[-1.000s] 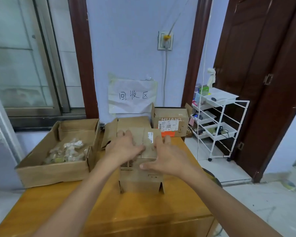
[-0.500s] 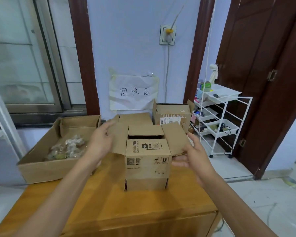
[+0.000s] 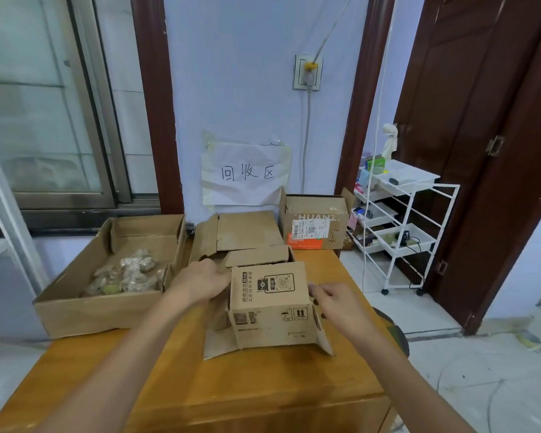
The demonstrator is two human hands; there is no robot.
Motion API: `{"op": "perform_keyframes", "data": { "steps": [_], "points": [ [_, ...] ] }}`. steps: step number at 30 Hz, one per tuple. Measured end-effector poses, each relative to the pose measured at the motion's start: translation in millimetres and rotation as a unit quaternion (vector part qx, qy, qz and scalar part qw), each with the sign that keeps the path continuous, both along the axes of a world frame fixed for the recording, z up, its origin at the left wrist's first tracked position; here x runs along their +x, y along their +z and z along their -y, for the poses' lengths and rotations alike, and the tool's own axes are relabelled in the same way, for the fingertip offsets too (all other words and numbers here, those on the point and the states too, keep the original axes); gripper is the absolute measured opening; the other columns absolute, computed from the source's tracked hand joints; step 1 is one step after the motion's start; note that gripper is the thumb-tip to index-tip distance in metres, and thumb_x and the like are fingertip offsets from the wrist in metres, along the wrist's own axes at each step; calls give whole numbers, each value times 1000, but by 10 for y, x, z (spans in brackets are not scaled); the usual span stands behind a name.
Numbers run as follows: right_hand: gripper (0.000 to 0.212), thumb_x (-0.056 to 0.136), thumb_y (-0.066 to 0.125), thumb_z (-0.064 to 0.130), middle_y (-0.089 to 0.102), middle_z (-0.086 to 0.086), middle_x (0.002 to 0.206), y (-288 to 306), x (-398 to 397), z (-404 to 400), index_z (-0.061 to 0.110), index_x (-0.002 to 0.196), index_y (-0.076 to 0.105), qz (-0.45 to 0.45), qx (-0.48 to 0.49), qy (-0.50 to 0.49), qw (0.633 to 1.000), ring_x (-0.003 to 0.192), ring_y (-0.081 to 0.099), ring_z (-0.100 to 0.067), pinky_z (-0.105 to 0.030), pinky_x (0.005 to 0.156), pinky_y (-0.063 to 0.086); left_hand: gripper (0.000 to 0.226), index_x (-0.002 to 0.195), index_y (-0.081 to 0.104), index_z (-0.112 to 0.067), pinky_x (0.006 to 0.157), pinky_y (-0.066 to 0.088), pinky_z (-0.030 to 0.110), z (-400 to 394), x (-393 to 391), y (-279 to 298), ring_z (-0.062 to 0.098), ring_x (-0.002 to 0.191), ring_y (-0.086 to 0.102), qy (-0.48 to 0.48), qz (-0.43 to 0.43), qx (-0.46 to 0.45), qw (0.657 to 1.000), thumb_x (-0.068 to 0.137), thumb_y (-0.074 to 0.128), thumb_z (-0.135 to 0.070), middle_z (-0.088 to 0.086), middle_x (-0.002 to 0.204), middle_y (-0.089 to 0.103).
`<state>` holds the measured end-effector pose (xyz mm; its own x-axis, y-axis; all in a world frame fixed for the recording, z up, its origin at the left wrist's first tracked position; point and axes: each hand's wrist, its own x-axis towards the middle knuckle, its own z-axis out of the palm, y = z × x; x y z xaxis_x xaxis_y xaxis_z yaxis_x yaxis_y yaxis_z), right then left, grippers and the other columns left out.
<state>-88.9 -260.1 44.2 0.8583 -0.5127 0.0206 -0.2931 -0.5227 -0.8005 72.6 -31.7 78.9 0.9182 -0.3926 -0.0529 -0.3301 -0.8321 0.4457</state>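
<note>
head cam: the small brown printed cardboard box [image 3: 270, 304] sits mid-way across the orange-brown wooden table [image 3: 231, 398], its lower flaps splayed out at both front corners. left hand [image 3: 200, 281] is bent against the box's left wall w/ fingertips hidden, so i can't tell if it grips or only pushes; right hand [image 3: 334, 300] lays near-straight fingers on the upper right edge, not wrapped round. risk imo: w/ base flaps loose there's no stiff bottom, so an uneven side squeeze could skew or crumple it, or shove it into the flat brown cardboard sheet [image 3: 247, 229] just behind.
</note>
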Motion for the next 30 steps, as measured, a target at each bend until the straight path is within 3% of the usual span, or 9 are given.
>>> {"op": "perform_keyframes", "data": {
  "steps": [4,7,9,13,18,21,24,27,30],
  "points": [
    [47,107,54,44,79,-1,82,164,52,125,7,91,79,-11,49,-1,999,74,74,-13,-39,76,65,83,113,70,-5,88,62,43,-4,-75,112,26,99,71,-28,-108,-116,987,85,54,-82,10,112,74],
    [51,101,56,59,78,-1,77,243,60,136,11,109,73,-34,50,28,998,65,74,-10,-36,74,65,97,109,65,-14,89,58,32,-30,-169,197,17,103,64,-101,-156,-49,981,61,57,-99,-1,112,67],
    [58,97,59,65,78,-1,72,244,120,117,17,128,60,-84,-8,42,996,62,75,-13,-36,71,65,90,115,58,-22,87,47,25,-35,-282,204,13,101,55,-136,-183,17,974,61,64,-94,-5,110,53],
    [84,86,59,80,76,2,67,260,281,113,19,143,47,-173,-199,91,960,60,74,-11,-36,73,63,125,159,27,-8,114,38,32,23,-397,61,26,144,41,-143,-161,74,974,69,76,-79,6,161,37],
    [88,84,54,85,65,-5,123,302,611,160,29,150,42,-109,-432,65,893,108,67,-27,-38,75,52,145,165,-5,-11,126,20,46,73,-480,-20,35,158,1,-129,-109,155,973,66,73,-84,9,173,-2],
    [67,91,37,84,68,0,92,282,840,277,25,107,65,-10,-402,9,915,90,70,-25,-34,64,52,145,163,-14,-14,126,13,46,74,-556,-63,35,158,-11,-133,-112,149,973,69,74,-80,6,172,-15],
    [74,92,35,84,62,0,71,199,1039,413,15,73,55,-42,-296,4,954,72,64,-23,-34,59,48,142,162,-19,-19,127,11,47,65,-587,-149,36,158,-13,-116,-120,120,979,72,76,-75,4,170,-24],
    [67,94,48,77,57,-6,64,47,1114,478,16,66,49,-30,-162,27,986,64,59,-23,-36,61,39,138,162,-19,-27,128,15,48,42,-575,-262,35,159,-9,-110,-140,52,983,73,74,-76,-1,168,-30],
    [64,96,51,72,45,-1,56,17,1071,491,19,61,41,19,-179,29,983,54,46,-19,-36,59,34,140,164,-14,-30,118,40,44,-27,-579,-408,26,159,4,-98,-145,-102,979,67,72,-83,-14,167,-27]
  ]
}}
